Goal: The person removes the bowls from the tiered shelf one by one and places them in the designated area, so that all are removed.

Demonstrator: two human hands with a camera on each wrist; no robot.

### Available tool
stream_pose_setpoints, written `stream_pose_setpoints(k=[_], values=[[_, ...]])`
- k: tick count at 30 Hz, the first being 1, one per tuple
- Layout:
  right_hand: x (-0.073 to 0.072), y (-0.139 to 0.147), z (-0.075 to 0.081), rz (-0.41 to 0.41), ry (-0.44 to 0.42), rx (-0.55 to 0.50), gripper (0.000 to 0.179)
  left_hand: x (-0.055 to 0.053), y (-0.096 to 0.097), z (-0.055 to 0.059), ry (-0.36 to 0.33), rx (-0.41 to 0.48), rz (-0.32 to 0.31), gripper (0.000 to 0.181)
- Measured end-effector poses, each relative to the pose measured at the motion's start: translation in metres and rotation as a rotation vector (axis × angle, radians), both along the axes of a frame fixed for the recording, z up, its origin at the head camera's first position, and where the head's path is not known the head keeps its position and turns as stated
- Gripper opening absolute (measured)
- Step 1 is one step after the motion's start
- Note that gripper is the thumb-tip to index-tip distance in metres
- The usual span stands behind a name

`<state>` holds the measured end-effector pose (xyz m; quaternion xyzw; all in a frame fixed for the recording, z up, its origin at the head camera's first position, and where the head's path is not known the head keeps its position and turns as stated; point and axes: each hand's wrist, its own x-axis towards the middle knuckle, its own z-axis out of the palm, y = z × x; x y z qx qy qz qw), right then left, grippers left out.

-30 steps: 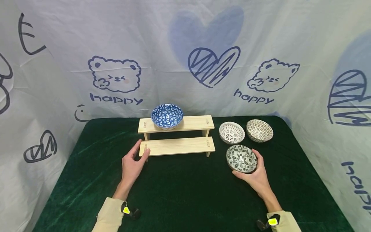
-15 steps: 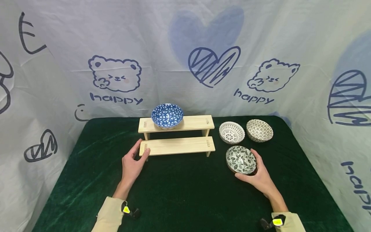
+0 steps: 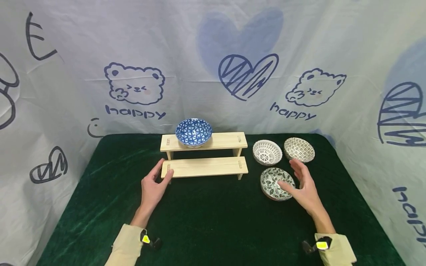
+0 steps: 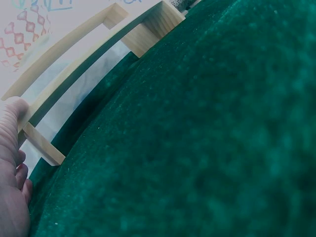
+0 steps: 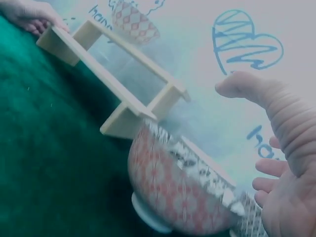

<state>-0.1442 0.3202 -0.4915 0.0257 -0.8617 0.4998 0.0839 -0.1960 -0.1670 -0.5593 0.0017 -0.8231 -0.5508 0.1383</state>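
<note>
My left hand (image 3: pixel 152 190) holds the left end of the low front tier of a two-tier wooden display stand (image 3: pixel 204 167), thumb at the front edge and fingers at the back. In the left wrist view, the thumb (image 4: pixel 17 106) lies against the board's end. A blue-patterned bowl (image 3: pixel 193 132) sits on the left part of the upper tier. My right hand (image 3: pixel 306 190) hovers at the right of a bowl with a green leaf pattern (image 3: pixel 274 181), its fingers spread apart and holding nothing. The right wrist view shows this bowl's reddish patterned outside (image 5: pixel 177 192) and its pale foot.
Behind the leaf bowl stand a white bowl with dark marks (image 3: pixel 267 152) and a beige lattice-patterned bowl (image 3: pixel 298 149). A dark green cloth (image 3: pixel 213 221) covers the table. White printed curtains (image 3: pixel 186 44) rise at the back and sides.
My right hand has let go of the leaf-patterned bowl and lifted up and away from its rim. The bowl stays on the cloth. My left hand keeps its hold on the stand.
</note>
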Motion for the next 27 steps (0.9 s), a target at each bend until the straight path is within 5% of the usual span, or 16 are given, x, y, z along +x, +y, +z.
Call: stream_pose_setpoints(k=[7, 27], values=[[-0.014, -0.017, 0.010, 0.078, 0.080, -0.055, 0.086, 0.000, 0.001, 0.001, 0.004, 0.005, -0.004, 0.065], [-0.062, -0.111, 0.038, 0.387, 0.106, -0.178, 0.089, 0.001, 0.000, 0.002, 0.006, -0.005, -0.005, 0.066]])
